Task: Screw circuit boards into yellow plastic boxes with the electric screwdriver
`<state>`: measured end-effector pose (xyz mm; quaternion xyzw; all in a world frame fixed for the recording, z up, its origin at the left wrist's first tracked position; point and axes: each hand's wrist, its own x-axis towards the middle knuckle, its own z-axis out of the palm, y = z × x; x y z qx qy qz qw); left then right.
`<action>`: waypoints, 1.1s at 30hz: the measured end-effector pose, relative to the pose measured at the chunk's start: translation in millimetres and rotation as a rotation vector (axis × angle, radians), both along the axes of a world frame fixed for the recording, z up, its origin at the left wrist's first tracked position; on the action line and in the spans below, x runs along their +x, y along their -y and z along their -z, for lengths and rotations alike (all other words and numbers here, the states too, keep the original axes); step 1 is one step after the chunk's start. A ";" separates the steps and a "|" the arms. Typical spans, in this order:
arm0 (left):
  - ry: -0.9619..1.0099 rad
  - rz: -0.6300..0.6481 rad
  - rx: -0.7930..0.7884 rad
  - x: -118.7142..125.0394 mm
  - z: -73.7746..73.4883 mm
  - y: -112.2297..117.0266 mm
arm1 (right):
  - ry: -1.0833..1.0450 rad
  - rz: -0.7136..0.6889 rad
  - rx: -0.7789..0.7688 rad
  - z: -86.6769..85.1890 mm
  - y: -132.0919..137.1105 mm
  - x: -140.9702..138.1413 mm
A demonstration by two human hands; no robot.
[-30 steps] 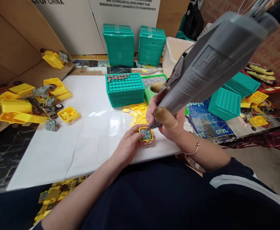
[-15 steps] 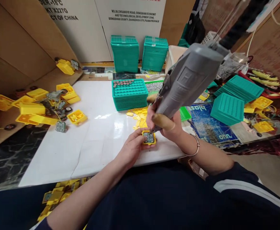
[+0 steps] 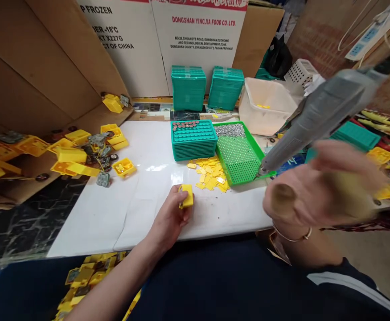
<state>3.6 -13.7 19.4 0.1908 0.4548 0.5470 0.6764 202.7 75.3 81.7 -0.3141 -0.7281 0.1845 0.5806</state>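
My left hand [image 3: 170, 215] rests on the white table [image 3: 114, 209] and pinches a small yellow plastic box [image 3: 186, 195], lifted off the surface with its yellow side showing. My right hand [image 3: 318, 191], smeared by motion, is raised at the right around a grey electric screwdriver [image 3: 318, 117]. The driver's tip points down at the near right corner of a green screw tray [image 3: 238, 154]. A pile of small yellow flat pieces [image 3: 208, 171] lies between the two hands.
A stack of teal trays [image 3: 193, 139] stands behind the yellow pieces, and two more teal stacks [image 3: 208, 88] at the back. A translucent tub [image 3: 264, 107] sits at the right. Yellow housings and small motors [image 3: 81, 149] lie at the left. More yellow parts [image 3: 84, 278] fill a bin by my lap.
My right hand has pulled the screwdriver up and to the right, off the yellow box. My left hand has picked the box up and turned it. The camera has tilted up.
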 end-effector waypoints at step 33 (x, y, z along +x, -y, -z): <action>0.014 -0.174 0.264 14.4 13.4 5.5 | 0.262 -0.440 -0.433 59.6 19.1 -79.3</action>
